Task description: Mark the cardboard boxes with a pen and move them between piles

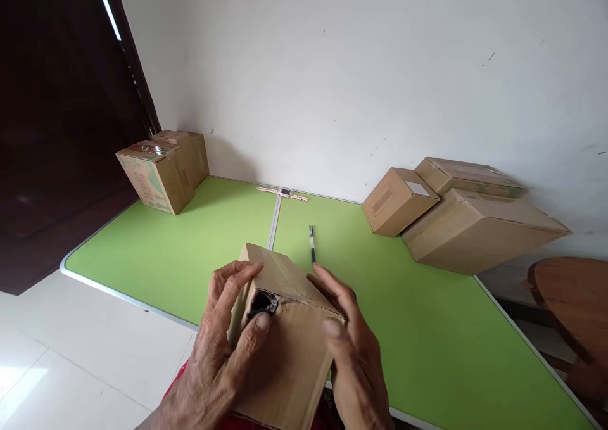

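A small cardboard box (pixel 285 347) rests at the near edge of the green table (pixel 190 246), tilted toward me, with clear tape along its top and a black patch under my thumb. My left hand (pixel 218 354) grips its left side, fingers curled over the top corner and thumb pressed on the near face. On the box's right side lies my right hand (pixel 354 347), fingers closed against the edge.
A black pen (pixel 312 243) lies just beyond the box. A wristwatch (pixel 284 193) sits by the wall. Two cardboard boxes (pixel 164 167) stand at the far left corner, three more boxes (pixel 456 215) at the right. A wooden stool (pixel 574 303) is past the right edge.
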{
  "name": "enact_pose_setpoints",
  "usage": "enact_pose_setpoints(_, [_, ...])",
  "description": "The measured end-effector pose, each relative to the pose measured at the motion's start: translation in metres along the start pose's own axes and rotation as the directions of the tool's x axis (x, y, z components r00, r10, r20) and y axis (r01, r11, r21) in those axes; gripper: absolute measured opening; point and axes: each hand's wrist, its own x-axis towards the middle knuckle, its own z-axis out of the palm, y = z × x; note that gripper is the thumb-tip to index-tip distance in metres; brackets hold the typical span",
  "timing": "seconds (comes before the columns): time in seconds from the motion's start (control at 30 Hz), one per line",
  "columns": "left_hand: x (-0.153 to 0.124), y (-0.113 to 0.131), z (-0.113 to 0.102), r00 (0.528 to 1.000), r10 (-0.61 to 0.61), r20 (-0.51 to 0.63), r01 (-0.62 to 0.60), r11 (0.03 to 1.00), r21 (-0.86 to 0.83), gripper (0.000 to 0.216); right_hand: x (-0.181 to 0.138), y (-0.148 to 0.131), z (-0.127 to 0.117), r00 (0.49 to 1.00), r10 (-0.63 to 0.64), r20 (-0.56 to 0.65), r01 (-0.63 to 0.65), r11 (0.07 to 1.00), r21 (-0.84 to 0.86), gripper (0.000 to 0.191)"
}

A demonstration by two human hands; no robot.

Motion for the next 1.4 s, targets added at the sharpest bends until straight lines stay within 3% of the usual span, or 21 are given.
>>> enact_pose_setpoints(0.13, [-0.005,0.001,0.010,1.000,0.015,0.000,-0.015,1.000,0.011,0.037,-0.001,-0.033,-0.003,0.981,-0.148,-0.124,0.126,0.977,-0.171,0.045])
enact_pose_setpoints(0.27, [-0.008,0.002,0.019,0.995,0.071,-0.064,-0.067,0.996,0.065,0.034,0.000,-0.045,-0.002,0.979,-0.200,-0.038,0.181,0.943,-0.280,0.023])
enact_pose_setpoints(0.43, [-0.005,0.001,0.019,0.986,0.156,-0.054,-0.146,0.977,0.153,0.031,0.006,-0.050,-0.002,0.971,-0.236,0.023,0.230,0.911,-0.342,0.022])
enact_pose_setpoints(0.63, [0.010,-0.001,0.008,0.970,0.239,0.043,-0.243,0.962,0.124,0.039,0.021,-0.058,0.000,0.976,-0.182,0.117,0.209,0.936,-0.285,0.022])
enact_pose_setpoints(0.77, [0.016,-0.003,0.002,0.974,0.219,0.064,-0.224,0.972,0.075,0.038,0.033,-0.059,-0.009,0.979,-0.118,0.168,0.151,0.967,-0.203,0.015])
enact_pose_setpoints(0.9, [0.020,-0.005,0.011,0.975,0.218,0.052,-0.222,0.971,0.090,0.038,0.047,-0.059,-0.020,0.961,-0.004,0.277,0.061,0.978,-0.199,0.013])
enact_pose_setpoints(1.13, [0.026,0.006,0.024,0.973,0.226,0.046,-0.230,0.965,0.127,0.034,0.054,-0.062,-0.025,0.960,0.032,0.278,0.030,0.976,-0.214,0.012])
enact_pose_setpoints(1.2, [0.028,0.009,0.021,0.975,0.211,0.065,-0.218,0.966,0.139,0.035,0.064,-0.057,-0.036,0.925,0.025,0.379,0.031,0.989,-0.142,0.009])
enact_pose_setpoints(1.27, [0.029,0.009,0.015,0.986,0.160,0.048,-0.165,0.976,0.141,0.034,0.082,-0.042,-0.050,0.910,0.010,0.414,0.016,0.998,-0.059,0.025])
enact_pose_setpoints(1.33, [0.030,0.005,0.009,0.997,0.083,0.010,-0.083,0.988,0.127,0.033,0.107,-0.016,-0.057,0.953,0.078,0.294,-0.052,0.994,-0.094,0.047])
enact_pose_setpoints(1.4, [0.029,0.000,0.006,1.000,0.021,-0.022,-0.019,0.993,0.115,0.032,0.133,0.020,-0.054,0.956,0.250,0.154,-0.198,0.936,-0.290,0.052])
